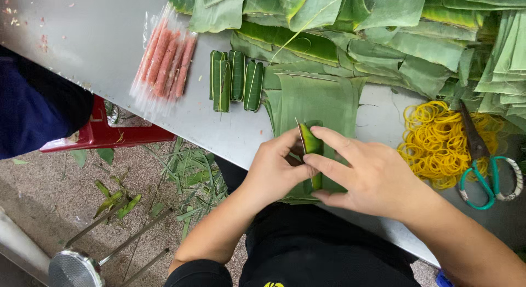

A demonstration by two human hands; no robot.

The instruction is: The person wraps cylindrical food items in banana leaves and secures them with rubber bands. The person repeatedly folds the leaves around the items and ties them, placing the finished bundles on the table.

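On the bench [98, 40], unwrapped pink sausages [164, 57] wait beside three finished leaf rolls [235, 81]. Your left hand [274, 172] pinches the half-wrapped roll [312, 147] over the flat leaf [318, 100]; your right hand [372, 174] clamps its fold. Rubber bands [433, 141] and scissors [485, 169] lie unused, so tying looks undone.

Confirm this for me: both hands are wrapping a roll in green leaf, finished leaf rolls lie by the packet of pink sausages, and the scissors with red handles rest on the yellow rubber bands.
Wrong in one respect: the scissors have teal-green handles, not red, as the head view shows. The rest stands: the left hand and right hand wrap a leaf roll, finished rolls lie by the sausage packet, scissors on yellow rubber bands.
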